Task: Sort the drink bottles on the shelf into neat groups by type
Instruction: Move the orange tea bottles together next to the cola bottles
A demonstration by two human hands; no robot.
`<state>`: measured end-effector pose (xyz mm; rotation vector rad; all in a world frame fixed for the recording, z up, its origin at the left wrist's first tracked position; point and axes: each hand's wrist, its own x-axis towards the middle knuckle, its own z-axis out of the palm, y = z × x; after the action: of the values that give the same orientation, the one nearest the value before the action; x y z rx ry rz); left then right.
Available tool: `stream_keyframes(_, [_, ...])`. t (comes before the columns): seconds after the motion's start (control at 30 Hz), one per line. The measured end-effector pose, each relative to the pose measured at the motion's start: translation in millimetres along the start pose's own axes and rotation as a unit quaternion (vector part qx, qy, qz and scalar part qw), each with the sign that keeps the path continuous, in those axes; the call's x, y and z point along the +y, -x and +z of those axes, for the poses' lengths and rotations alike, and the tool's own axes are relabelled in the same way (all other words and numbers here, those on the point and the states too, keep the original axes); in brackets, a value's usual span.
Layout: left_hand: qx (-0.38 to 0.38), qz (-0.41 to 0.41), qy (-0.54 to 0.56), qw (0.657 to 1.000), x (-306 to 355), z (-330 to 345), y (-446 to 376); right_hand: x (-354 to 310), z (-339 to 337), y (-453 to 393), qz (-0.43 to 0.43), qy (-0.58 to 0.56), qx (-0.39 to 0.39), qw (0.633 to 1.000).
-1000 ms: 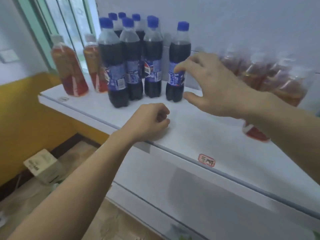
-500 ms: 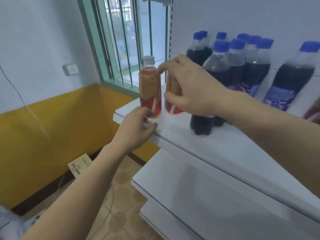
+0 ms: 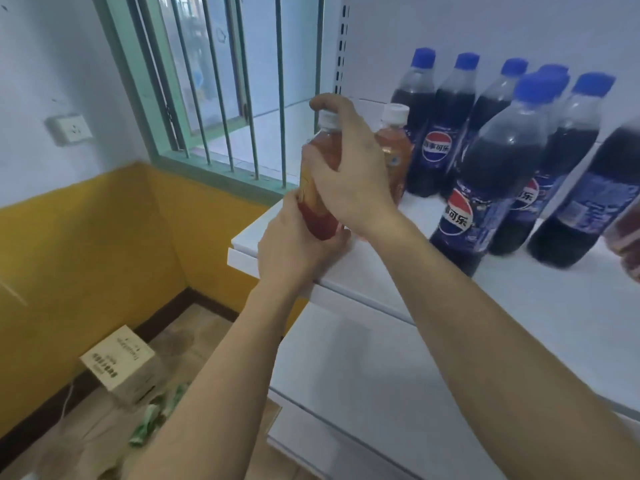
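Note:
An orange tea bottle with a white cap and red lower label stands at the left end of the white shelf. My right hand wraps its upper body from above. My left hand grips its base at the shelf's front edge. A second tea bottle stands just behind, partly hidden by my right hand. Several dark cola bottles with blue caps cluster to the right. Another reddish bottle shows at the right frame edge.
A barred green-framed window lies left of the shelf. A lower shelf sits beneath. On the floor below left are a cardboard box and scraps of green packaging. A wall socket is at the left.
The view swung left toward the shelf end. My right hand left the cola bottle and took hold of the tea bottle; my left hand rose from the shelf edge to grip its base.

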<state>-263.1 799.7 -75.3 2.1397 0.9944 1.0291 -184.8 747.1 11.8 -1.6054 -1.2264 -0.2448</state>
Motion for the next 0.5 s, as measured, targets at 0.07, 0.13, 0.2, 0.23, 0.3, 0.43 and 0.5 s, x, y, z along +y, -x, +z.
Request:
stream_keyframes(0.07, [0.025, 0.010, 0.022, 0.999, -1.3, 0.4, 2.5, -2.0, 0.2, 12.1, 0.003, -0.077, 0.032, 0.996])
stream_keyframes(0.13, [0.048, 0.032, 0.052, 0.997, -2.8, 0.6, 5.1, -7.4, -4.6, 25.0, -0.016, -0.124, 0.053, 0.991])
stream_keyframes(0.2, [0.076, 0.065, 0.074, 0.992, -3.9, -0.4, 9.0, -10.8, -13.1, 39.0, -0.029, -0.152, 0.063, 0.986])
stream_keyframes(0.23, [0.091, 0.084, 0.082, 0.989, -3.7, -1.2, 11.6, -11.2, -19.0, 45.6, -0.022, -0.170, 0.072, 0.983])
stream_keyframes(0.3, [0.123, 0.124, 0.090, 0.981, 0.1, -1.4, 19.0, -13.3, -34.2, 57.6, 0.000, -0.218, 0.094, 0.971])
stream_keyframes(0.43, [0.132, 0.183, 0.112, 0.968, 31.5, 4.6, 48.9, -23.7, -73.5, 77.1, -0.037, -0.224, 0.149, 0.962])
stream_keyframes(0.5, [0.110, 0.211, 0.130, 0.963, 55.1, 10.1, 70.5, -28.5, -96.6, 85.8, -0.058, -0.213, 0.205, 0.953])
